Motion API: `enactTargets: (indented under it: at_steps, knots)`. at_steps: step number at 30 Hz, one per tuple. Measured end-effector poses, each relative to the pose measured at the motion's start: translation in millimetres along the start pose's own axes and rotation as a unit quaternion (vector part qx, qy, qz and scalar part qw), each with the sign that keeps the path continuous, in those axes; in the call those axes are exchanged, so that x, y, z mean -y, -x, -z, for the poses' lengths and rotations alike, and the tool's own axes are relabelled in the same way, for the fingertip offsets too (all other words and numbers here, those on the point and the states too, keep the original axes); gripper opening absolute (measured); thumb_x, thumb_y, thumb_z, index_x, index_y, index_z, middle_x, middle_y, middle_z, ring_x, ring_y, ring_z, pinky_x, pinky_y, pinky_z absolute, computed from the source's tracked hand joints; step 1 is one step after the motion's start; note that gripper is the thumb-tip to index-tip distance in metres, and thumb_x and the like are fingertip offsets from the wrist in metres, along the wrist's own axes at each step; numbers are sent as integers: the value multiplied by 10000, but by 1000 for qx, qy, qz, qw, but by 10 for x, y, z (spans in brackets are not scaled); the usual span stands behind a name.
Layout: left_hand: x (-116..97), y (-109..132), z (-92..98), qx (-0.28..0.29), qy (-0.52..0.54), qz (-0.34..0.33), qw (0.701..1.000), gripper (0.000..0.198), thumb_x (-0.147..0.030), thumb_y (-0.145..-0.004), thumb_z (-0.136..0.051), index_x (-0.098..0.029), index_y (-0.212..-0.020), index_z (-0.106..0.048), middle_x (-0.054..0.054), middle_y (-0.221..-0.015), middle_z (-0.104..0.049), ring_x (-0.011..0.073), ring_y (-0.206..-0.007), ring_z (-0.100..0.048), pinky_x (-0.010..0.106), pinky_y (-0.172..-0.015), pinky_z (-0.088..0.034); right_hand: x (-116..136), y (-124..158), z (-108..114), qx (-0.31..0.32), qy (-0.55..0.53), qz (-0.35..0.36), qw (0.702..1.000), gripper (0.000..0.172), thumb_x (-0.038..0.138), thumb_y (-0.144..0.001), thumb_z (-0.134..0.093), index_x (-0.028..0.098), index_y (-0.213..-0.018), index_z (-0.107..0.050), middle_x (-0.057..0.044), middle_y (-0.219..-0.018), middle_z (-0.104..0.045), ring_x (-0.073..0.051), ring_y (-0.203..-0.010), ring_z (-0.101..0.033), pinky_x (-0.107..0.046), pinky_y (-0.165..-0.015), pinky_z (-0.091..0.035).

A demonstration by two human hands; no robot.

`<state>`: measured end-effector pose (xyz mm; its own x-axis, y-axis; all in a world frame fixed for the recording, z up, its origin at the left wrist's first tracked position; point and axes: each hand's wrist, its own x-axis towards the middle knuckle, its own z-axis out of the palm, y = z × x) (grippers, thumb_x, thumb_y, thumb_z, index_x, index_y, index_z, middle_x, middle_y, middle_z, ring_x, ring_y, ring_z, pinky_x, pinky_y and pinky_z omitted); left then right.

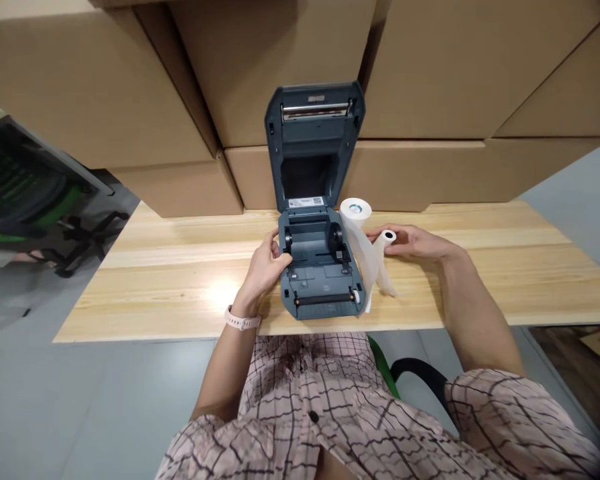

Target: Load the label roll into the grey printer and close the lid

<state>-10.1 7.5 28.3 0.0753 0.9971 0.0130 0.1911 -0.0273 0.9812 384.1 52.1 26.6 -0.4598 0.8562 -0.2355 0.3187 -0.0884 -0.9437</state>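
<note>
A dark grey label printer (313,277) stands on the table with its lid (307,147) raised, showing an unfilled roll bay and a black roller at the front. My left hand (266,267) grips the printer's left side, thumb over the rim and fingers partly hidden behind it. Beside the printer on the right stands a larger white paper roll (356,211). A small paper roll with a dark core (386,241) is in my right hand (411,241), whose fingers curl round its back and side. Loose strips of paper (367,263) hang from the rolls along the printer's right edge.
Large cardboard boxes (290,60) are stacked along the back of the wooden table (180,267), close behind the raised lid. The table's front edge lies just before my body. An office chair (35,193) stands on the floor at the left.
</note>
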Motion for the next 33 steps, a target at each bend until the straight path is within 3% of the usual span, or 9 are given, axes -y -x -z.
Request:
enactTargets:
  at_steps: [3, 8, 11, 13, 17, 23, 29, 31, 33]
  knots:
    - [-30, 17, -8, -5, -21, -2, 1000, 713, -186, -726, -645, -175, -1438, -623, 14, -834, -659, 200, -773, -596, 342, -776, -489, 57, 9, -24, 23, 38, 11, 999, 525, 563, -682, -942, 234, -1063, -793, -109, -1083, -810, -274, -948, -769, -477, -888, -625]
    - [-19, 14, -19, -13, -47, 0, 999, 722, -196, -723, -642, -165, -1444, -635, -24, -744, -574, 177, -704, -520, 321, -735, -445, 412, 236, -170, -16, 6, 214, 977, 647, 883, -739, -703, 384, -1144, -775, -10, -682, -702, -232, -593, -646, -442, -622, -553]
    - [9, 0, -25, -17, -33, -8, 999, 721, -199, -715, -656, -175, -1435, -636, -25, -748, -587, 176, -703, -521, 313, -732, -438, 814, 195, -580, 37, 153, 220, 963, 623, 787, -889, -641, 419, -1388, -698, -31, -940, -795, -260, -748, -713, -454, -714, -583]
    - [15, -1, -28, -15, -29, -13, 999, 720, -216, -725, -654, -175, -1443, -624, -24, -749, -583, 179, -705, -520, 307, -711, -423, 1028, 49, -919, 5, 284, 231, 930, 539, 647, -1003, -586, 377, -1464, -655, -52, -1212, -795, -295, -1021, -746, -479, -897, -595]
    - [-9, 12, -30, -9, -62, -16, 998, 727, -258, -749, -644, -134, -1464, -609, -27, -726, -549, 184, -708, -523, 314, -680, -388, 1096, -248, -1372, 21, 418, 248, 873, 531, 536, -1093, -441, 261, -1514, -613, -133, -1353, -748, -352, -1203, -698, -562, -1025, -560]
    - [-25, 15, -30, -8, -76, -11, 997, 750, -270, -758, -645, -124, -1492, -590, -15, -734, -572, 203, -726, -541, 339, -712, -412, 932, -236, -1403, 62, 428, 243, 868, 628, 579, -1093, -443, 306, -1657, -438, -138, -1408, -704, -363, -1293, -661, -598, -1074, -563]
    - [-8, 9, -36, -6, -77, -15, 997, 756, -266, -763, -657, -120, -1501, -584, -4, -745, -586, 197, -712, -536, 351, -713, -414, 919, -87, -1439, 13, 425, 283, 860, 793, 585, -1052, -556, 352, -1735, -225, -93, -1833, -183, -354, -1697, -194, -659, -1329, -321]
    - [-13, 11, -37, -6, -77, -16, 997, 748, -271, -763, -657, -123, -1493, -588, -6, -739, -577, 191, -705, -526, 344, -687, -393, 889, -7, -1490, -14, 439, 298, 847, 718, 559, -1055, -564, 343, -1696, -321, -100, -1812, -255, -358, -1677, -247, -668, -1305, -356]
    - [-28, 17, -36, -4, -78, -16, 997, 742, -278, -769, -654, -129, -1493, -588, -11, -731, -570, 188, -703, -523, 339, -674, -382, 847, 95, -1561, -46, 454, 316, 832, 533, 488, -1073, -566, 315, -1574, -505, -115, -1686, -493, -355, -1536, -478, -635, -1203, -485]
